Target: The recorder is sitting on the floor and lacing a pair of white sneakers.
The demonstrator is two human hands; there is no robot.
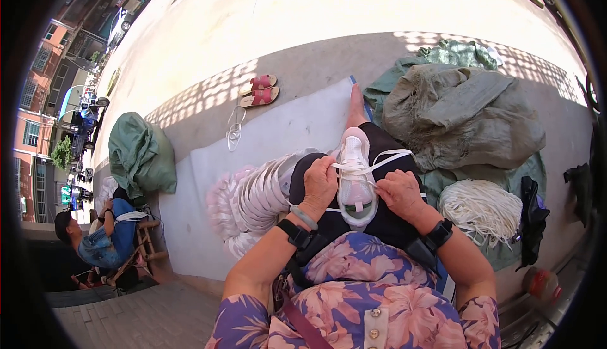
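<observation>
A white and pale pink sneaker [356, 192] rests on my lap, its toe pointing away from me. White shoelace [393, 153] runs through its eyelets and loops out to both sides. My left hand [320, 183] is closed in a pinch on the lace at the shoe's left edge. Against the right edge, my right hand [402, 194] is closed too, its fingers pressed together on the lace. Just left of my leg, a long stacked row of similar pale shoes [253, 192] lies on a white sheet [196, 222].
A heap of white laces [480, 208] lies at right, near a large grey-brown sack [465, 112]. Pink sandals [259, 96] and a loose lace [235, 129] lie ahead. A green sack [140, 153] stands left, near a seated person [101, 241].
</observation>
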